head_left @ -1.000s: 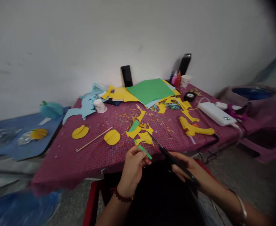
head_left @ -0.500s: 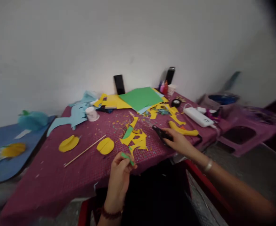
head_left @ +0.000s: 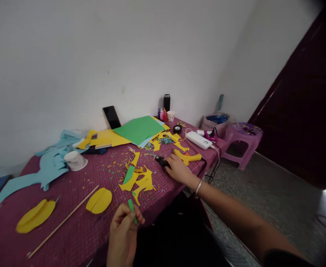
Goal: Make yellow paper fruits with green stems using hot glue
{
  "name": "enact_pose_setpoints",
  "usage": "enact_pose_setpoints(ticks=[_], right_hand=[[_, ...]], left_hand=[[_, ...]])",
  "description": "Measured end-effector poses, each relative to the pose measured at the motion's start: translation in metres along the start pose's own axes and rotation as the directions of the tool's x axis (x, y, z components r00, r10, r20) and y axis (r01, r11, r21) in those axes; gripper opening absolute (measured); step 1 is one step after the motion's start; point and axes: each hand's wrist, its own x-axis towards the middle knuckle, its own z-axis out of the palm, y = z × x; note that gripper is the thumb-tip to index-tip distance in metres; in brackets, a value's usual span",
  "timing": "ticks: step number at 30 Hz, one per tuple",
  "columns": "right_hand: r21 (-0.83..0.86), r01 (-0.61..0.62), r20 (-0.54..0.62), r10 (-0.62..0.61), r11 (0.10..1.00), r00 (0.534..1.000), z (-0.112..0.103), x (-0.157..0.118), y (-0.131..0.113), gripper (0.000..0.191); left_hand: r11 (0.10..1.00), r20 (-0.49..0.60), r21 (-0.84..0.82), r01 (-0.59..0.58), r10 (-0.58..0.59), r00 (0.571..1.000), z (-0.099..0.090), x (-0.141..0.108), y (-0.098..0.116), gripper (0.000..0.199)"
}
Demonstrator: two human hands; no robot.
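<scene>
Between thumb and fingers, my left hand (head_left: 125,228) pinches a small green paper strip (head_left: 131,208) at the table's front edge. My right hand (head_left: 176,167) rests low over the black-handled scissors (head_left: 159,160), fingers curled on the handles; the blades point away to the left. Just behind it lies a yellow glue gun (head_left: 189,157). Yellow paper scraps (head_left: 144,180) and a green scrap (head_left: 129,174) are heaped between my hands. To the left are a yellow rounded cutout (head_left: 99,201), a thin wooden stick (head_left: 64,222) and a folded yellow cutout (head_left: 36,216).
Green sheets (head_left: 140,129) top the paper pile. A paper cup (head_left: 75,160) stands beside light blue paper (head_left: 51,165). A phone (head_left: 111,117) leans on the wall. A white power bank (head_left: 198,140) with cables lies right, near black tape (head_left: 177,129). A purple stool (head_left: 242,139) stands beyond.
The view has swung right, showing more of the stool and floor. My right hand has come down with the scissors near the glue gun. My left hand still pinches the green strip.
</scene>
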Motion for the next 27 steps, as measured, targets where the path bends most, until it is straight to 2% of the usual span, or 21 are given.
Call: enact_pose_setpoints(ticks=[3,5,9,11,13,18,21,27], right_hand=[[0.118,0.063,0.015,-0.065,0.991,0.998,-0.013,-0.013,-0.014,0.020],[0.239,0.128,0.077,-0.150,0.963,0.986,-0.022,-0.028,-0.029,0.018],[0.489,0.205,0.217,-0.347,0.847,0.912,-0.033,-0.057,-0.058,0.022],[0.578,0.197,0.234,-0.392,0.792,0.890,-0.035,-0.065,-0.066,0.012],[0.611,0.170,0.240,-0.386,0.773,0.891,-0.035,-0.069,-0.068,0.008],[0.581,0.099,0.285,-0.316,0.808,0.905,-0.026,-0.073,-0.065,0.013],[0.580,0.050,0.316,-0.281,0.813,0.906,-0.020,-0.074,-0.063,0.006],[0.528,0.106,0.277,-0.288,0.843,0.917,-0.017,-0.075,-0.066,0.007]], left_hand=[[0.997,0.033,0.078,0.018,-0.020,0.999,0.003,-0.001,-0.005,0.027],[0.991,0.054,0.135,0.015,-0.022,0.998,0.007,-0.003,-0.011,0.026],[0.969,0.136,0.245,-0.004,-0.030,0.990,0.020,-0.010,-0.024,0.022],[0.959,0.173,0.282,-0.008,-0.043,0.984,0.026,-0.013,-0.028,0.022],[0.952,0.196,0.307,-0.006,-0.057,0.979,0.029,-0.014,-0.029,0.021],[0.935,0.215,0.354,-0.011,-0.070,0.974,0.028,-0.016,-0.030,0.011],[0.931,0.194,0.365,-0.015,-0.060,0.979,0.025,-0.015,-0.032,0.017],[0.940,0.160,0.341,-0.007,-0.051,0.986,0.019,-0.013,-0.038,0.020]])
